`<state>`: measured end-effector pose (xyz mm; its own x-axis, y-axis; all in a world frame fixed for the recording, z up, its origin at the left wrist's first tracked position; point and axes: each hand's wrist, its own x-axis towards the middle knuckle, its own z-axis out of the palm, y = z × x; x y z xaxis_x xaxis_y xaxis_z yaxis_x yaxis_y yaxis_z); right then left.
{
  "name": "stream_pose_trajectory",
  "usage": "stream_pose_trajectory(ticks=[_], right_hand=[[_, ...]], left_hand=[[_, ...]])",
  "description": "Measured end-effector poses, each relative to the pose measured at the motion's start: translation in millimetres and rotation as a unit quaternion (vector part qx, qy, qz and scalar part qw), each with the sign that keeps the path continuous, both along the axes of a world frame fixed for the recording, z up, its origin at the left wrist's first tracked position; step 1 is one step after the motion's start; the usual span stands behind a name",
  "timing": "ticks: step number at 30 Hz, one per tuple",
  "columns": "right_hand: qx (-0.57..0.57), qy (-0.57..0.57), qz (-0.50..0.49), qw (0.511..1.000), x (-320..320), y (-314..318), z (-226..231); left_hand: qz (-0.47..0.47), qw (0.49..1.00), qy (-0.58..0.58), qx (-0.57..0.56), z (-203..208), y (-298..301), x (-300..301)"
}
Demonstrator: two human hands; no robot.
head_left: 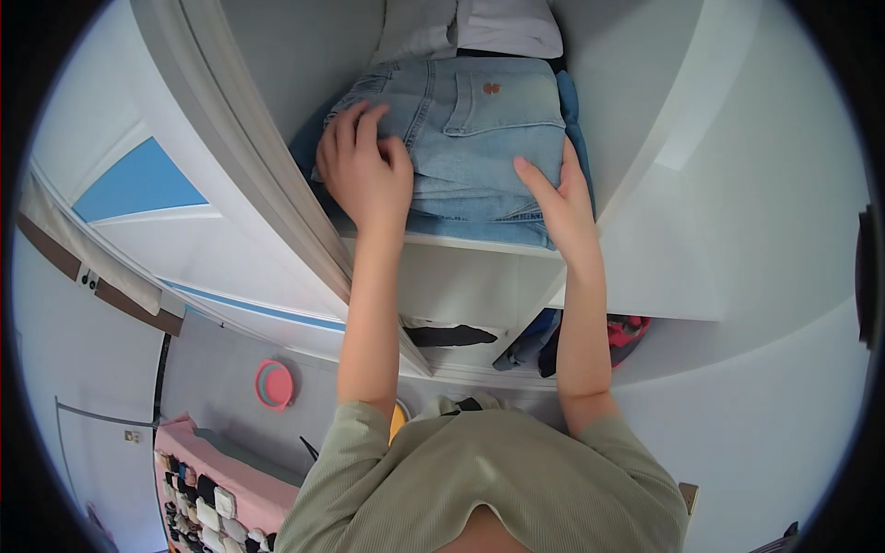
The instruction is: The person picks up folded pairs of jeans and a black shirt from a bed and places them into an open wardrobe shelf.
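Folded light-blue jeans (489,166), back pocket facing up with a small brown mark on it, lie on top of darker blue denim (461,228) in a white cabinet compartment. On their left end rests my left hand (367,175), its fingers apart and slightly bent, the thumb raised off the cloth. My right hand (565,203) grips their right edge, thumb on top and the other fingers partly hidden along the side. Behind the jeans are folded grey cloth (417,28) and folded white cloth (510,26).
The shelf edge (442,241) runs below the denim. A lower compartment holds a black piece of cloth (452,335); dark and red clothes (629,334) lie beside it. At left stand a white-and-blue door panel (147,184), a pink basin (274,384) and a pink surface with several socks (207,511).
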<state>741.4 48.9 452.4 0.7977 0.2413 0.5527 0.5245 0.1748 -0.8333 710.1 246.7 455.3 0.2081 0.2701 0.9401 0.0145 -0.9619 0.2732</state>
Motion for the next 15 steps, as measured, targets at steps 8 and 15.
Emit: stream_pose_trajectory(ticks=[8,15], right_hand=[[-0.105,-0.063,-0.165,0.979,-20,3,7],[0.099,0.129,0.071,0.984,-40,-15,9]], left_hand=[[-0.080,0.995,0.028,0.046,-25,-13,-21],[-0.053,0.995,0.065,0.051,-34,-11,-10]])
